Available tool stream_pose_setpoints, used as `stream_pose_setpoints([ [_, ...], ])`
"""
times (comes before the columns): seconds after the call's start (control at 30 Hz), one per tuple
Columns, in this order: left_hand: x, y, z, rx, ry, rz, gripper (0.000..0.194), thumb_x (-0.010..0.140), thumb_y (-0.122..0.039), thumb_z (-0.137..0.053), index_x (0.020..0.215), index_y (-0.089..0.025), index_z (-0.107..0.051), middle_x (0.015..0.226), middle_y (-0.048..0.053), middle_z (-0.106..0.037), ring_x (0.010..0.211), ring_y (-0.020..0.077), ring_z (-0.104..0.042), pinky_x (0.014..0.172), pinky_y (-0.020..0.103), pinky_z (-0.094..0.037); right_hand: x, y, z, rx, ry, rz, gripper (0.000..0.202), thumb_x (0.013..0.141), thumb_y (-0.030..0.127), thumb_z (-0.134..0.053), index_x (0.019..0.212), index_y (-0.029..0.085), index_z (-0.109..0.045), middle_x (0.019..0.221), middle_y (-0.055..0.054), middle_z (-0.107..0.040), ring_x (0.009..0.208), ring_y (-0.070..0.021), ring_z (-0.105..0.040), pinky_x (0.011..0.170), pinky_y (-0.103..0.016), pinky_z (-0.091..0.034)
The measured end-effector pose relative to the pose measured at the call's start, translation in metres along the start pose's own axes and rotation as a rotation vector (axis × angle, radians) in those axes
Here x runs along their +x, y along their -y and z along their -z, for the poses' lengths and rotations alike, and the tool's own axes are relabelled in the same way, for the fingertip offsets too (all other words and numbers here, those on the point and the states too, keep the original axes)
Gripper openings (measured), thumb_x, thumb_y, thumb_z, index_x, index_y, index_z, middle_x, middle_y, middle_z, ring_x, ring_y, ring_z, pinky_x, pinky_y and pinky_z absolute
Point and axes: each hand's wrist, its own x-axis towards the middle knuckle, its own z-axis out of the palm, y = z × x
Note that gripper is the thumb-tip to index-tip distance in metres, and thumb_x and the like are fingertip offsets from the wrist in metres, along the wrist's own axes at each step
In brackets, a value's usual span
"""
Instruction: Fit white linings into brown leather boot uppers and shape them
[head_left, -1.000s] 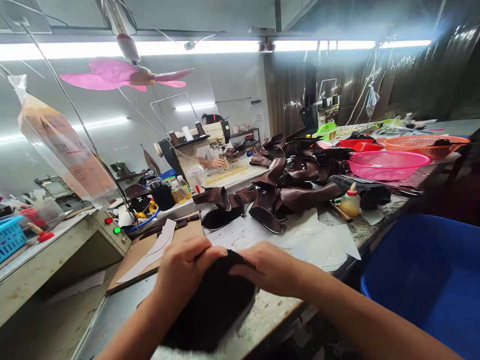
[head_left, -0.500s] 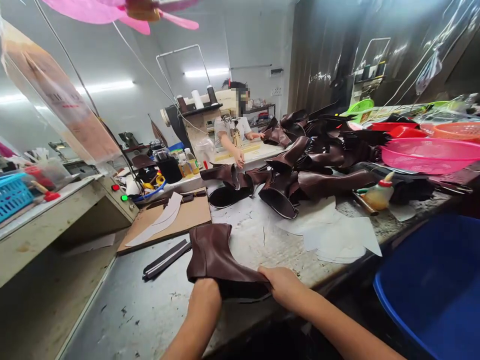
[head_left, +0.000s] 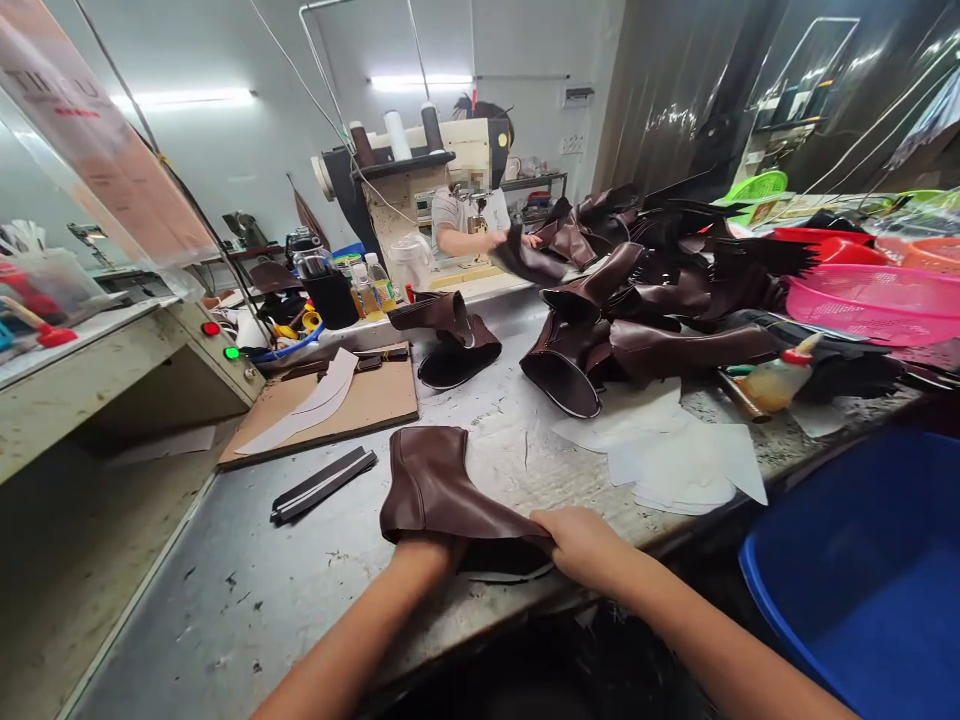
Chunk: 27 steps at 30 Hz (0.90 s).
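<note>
A brown leather boot upper (head_left: pixel 435 485) lies on its side edge at the front of the worktable, its shaft pointing away and its sole side open toward me. My left hand (head_left: pixel 429 553) reaches inside through that opening; its fingers are hidden by the leather. At the toe end, my right hand (head_left: pixel 583 540) is closed, pinching the upper's edge between thumb and fingers. Left of the upper lie dark strips (head_left: pixel 322 485) with a pale one between them. More brown boot uppers (head_left: pixel 566 365) are heaped beyond, some with their dark insides showing.
White paper-like pieces (head_left: pixel 686 465) and a glue bottle (head_left: pixel 791 375) lie to the right. A board with white patterns (head_left: pixel 326 405) is at left. Beyond are a sewing machine (head_left: pixel 420 190) and a co-worker's arm (head_left: pixel 469 242). A blue tub (head_left: pixel 862 580) stands at lower right.
My left hand has gone deeper into the boot upper. The right hand keeps its grip at the toe. Across the table, the co-worker's hand has drawn back and a dark, blurred piece appears beside it.
</note>
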Motion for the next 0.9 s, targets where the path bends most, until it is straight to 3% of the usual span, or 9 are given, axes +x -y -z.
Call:
stream_pose_setpoints([
  [0.1,-0.033,-0.009,-0.022,0.251,0.147,-0.176,0.057,0.071,-0.040,-0.062,0.122,-0.015,-0.058,0.132,0.017,-0.055,0.127,0.0373,-0.044,0.108,0.053,-0.031,0.001,0.000,-0.004,0.009,-0.010,0.008,0.020,0.081,0.015,-0.050,0.084,0.020,-0.069,0.085,-0.008,-0.073,0.076,-0.0225,-0.063,0.058,-0.029,-0.023],
  [0.17,-0.054,-0.016,-0.038,0.356,0.162,-0.216,0.069,0.072,-0.043,-0.062,0.132,-0.014,-0.048,0.137,0.019,-0.049,0.129,0.0382,-0.040,0.108,0.056,-0.031,0.001,0.001,-0.007,0.026,-0.016,0.006,0.019,0.082,0.017,-0.050,0.084,0.019,-0.069,0.084,-0.009,-0.073,0.076,-0.0228,-0.062,0.058,-0.029,-0.024],
  [0.37,-0.094,-0.042,-0.063,0.324,0.267,-0.301,0.088,0.069,-0.042,-0.068,0.143,-0.011,-0.030,0.151,0.017,-0.027,0.139,0.0354,-0.022,0.113,0.054,-0.026,-0.003,0.006,-0.015,0.205,-0.097,0.015,0.017,0.083,0.019,-0.050,0.083,0.017,-0.067,0.077,-0.009,-0.071,0.074,-0.0232,-0.061,0.062,-0.029,-0.033],
  [0.5,-0.109,-0.042,-0.049,0.049,0.348,-0.321,0.055,0.078,-0.036,-0.058,0.131,-0.024,-0.051,0.139,0.010,-0.050,0.129,0.0291,-0.043,0.109,0.048,-0.035,-0.010,0.006,-0.024,0.483,-0.220,0.018,0.025,0.089,0.027,-0.040,0.098,0.021,-0.063,0.088,-0.006,-0.069,0.084,-0.0226,-0.061,0.073,-0.032,-0.042],
  [0.57,-0.113,-0.040,-0.037,-0.154,0.245,-0.125,0.041,0.083,-0.041,-0.051,0.118,-0.024,-0.062,0.121,0.010,-0.065,0.112,0.0264,-0.060,0.099,0.041,-0.047,-0.014,0.010,-0.031,0.652,-0.264,-0.037,0.033,0.092,0.038,-0.034,0.106,0.021,-0.059,0.088,-0.006,-0.067,0.080,-0.0223,-0.062,0.066,-0.032,-0.047],
  [0.63,-0.111,-0.043,-0.023,-0.327,0.103,0.131,0.046,0.081,-0.049,-0.051,0.115,-0.019,-0.062,0.104,0.011,-0.072,0.089,0.0249,-0.069,0.082,0.037,-0.056,-0.016,0.020,-0.041,0.805,-0.267,-0.116,0.045,0.091,0.052,-0.031,0.107,0.019,-0.057,0.075,-0.005,-0.064,0.062,-0.0214,-0.060,0.049,-0.032,-0.046],
  [0.73,-0.093,-0.058,-0.001,-0.437,-0.024,0.245,0.056,0.076,-0.053,-0.055,0.116,-0.014,-0.057,0.090,0.010,-0.073,0.074,0.0241,-0.069,0.070,0.035,-0.056,-0.020,0.048,-0.059,1.016,-0.267,-0.197,0.056,0.087,0.066,-0.028,0.098,0.019,-0.056,0.063,-0.003,-0.058,0.047,-0.0178,-0.053,0.039,-0.030,-0.042],
  [0.83,-0.070,-0.070,0.019,-0.262,-0.141,0.165,0.042,0.083,-0.046,-0.045,0.103,-0.015,-0.064,0.090,0.011,-0.073,0.084,0.0265,-0.067,0.077,0.037,-0.052,-0.030,0.074,-0.066,1.214,0.009,-0.181,0.060,0.083,0.071,-0.030,0.090,0.017,-0.055,0.059,-0.002,-0.059,0.045,-0.0155,-0.054,0.040,-0.027,-0.042],
  [0.9,-0.059,-0.069,0.028,-0.117,-0.153,0.134,0.037,0.086,-0.037,-0.041,0.103,-0.017,-0.066,0.098,0.011,-0.073,0.094,0.0277,-0.066,0.085,0.040,-0.049,-0.041,0.081,-0.058,1.150,0.232,-0.099,0.048,0.080,0.064,-0.045,0.074,0.017,-0.056,0.051,0.000,-0.057,0.042,-0.0141,-0.052,0.040,-0.026,-0.041],
])
